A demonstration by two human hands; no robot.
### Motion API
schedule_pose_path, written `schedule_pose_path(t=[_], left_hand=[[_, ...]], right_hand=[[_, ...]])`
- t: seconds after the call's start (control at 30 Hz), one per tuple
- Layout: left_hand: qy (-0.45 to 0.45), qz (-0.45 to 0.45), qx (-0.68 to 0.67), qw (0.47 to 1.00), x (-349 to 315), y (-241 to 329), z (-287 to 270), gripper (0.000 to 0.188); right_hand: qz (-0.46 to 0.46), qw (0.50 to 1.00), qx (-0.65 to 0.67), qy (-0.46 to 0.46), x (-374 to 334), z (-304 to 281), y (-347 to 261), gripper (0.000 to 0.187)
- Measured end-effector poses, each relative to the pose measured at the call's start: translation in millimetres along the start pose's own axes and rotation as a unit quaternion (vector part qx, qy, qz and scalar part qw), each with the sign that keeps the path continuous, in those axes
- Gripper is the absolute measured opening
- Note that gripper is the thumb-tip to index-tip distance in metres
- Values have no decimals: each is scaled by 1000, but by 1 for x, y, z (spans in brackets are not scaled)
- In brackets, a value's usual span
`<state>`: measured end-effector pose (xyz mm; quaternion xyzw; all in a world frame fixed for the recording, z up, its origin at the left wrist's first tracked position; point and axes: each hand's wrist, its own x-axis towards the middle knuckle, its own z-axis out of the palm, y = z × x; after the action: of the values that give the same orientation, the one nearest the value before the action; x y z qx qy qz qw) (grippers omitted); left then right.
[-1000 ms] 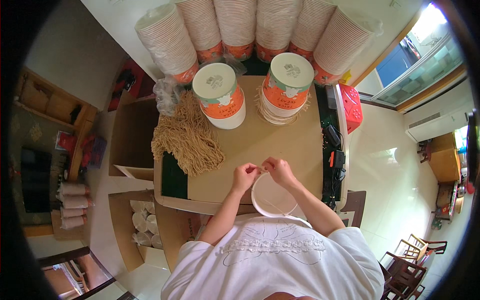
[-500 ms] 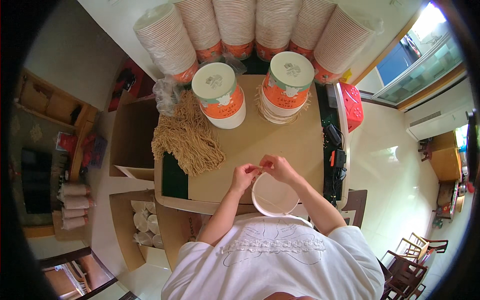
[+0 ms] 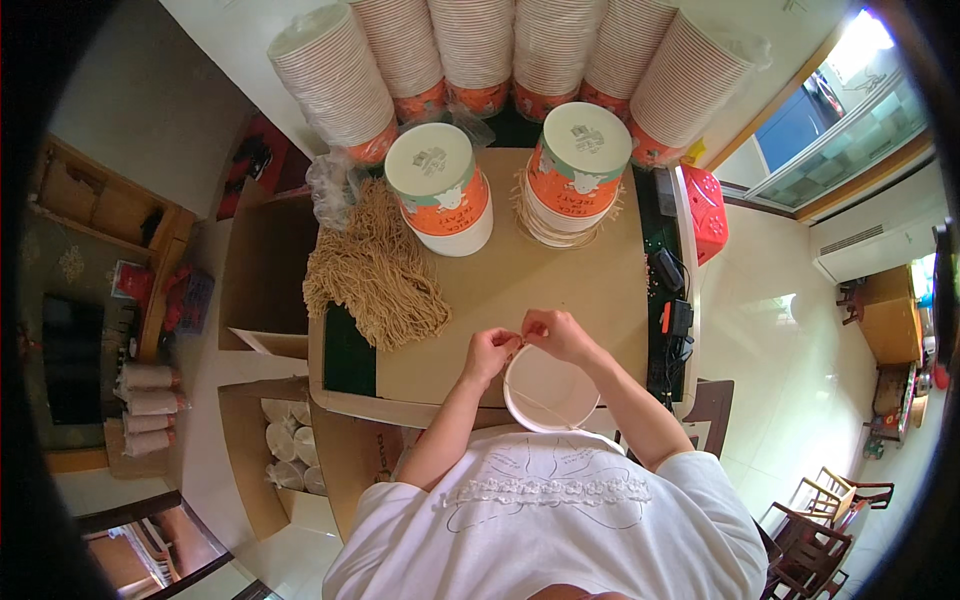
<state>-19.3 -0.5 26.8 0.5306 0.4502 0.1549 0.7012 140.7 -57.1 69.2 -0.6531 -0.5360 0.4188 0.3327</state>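
Note:
A white paper bucket (image 3: 565, 385) stands mouth up at the near table edge, against my shirt. One thin tan string (image 3: 537, 402) hangs across its inside and runs to the far left of the rim. There my left hand (image 3: 490, 352) pinches the string, fingers closed. Just right of it, my right hand (image 3: 556, 334) is closed in a pinch at the same spot, its fingertips nearly meeting the left ones. The string's ends are mostly hidden between the fingers. Left of the hands lies a heap of tan strings (image 3: 375, 285).
Two upside-down orange and white bucket stacks, a left stack (image 3: 445, 205) and a right stack (image 3: 568, 190), stand beyond my hands. Taller wrapped bucket stacks (image 3: 475, 55) line the back. Black adapters and cables (image 3: 675, 315) lie along the right edge. An open carton (image 3: 265, 410) with white buckets sits lower left.
My fingertips have shifted slightly at the bucket's rim, and the bit of string showing between them is less visible. The bucket and stacks stay put.

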Motion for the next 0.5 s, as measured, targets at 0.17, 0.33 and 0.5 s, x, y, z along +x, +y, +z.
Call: schedule_pose_path(t=[0.17, 0.33, 0.5], left_hand=[[9, -10, -2, 1000, -2, 0, -2, 7], [-2, -28, -48, 998, 0, -2, -4, 11], [-36, -13, -51, 998, -3, 6, -2, 13]], right_hand=[[17, 1000, 2, 19, -1, -3, -1, 6], [25, 1000, -3, 12, -1, -3, 3, 6], [32, 999, 16, 11, -1, -2, 5, 6]])
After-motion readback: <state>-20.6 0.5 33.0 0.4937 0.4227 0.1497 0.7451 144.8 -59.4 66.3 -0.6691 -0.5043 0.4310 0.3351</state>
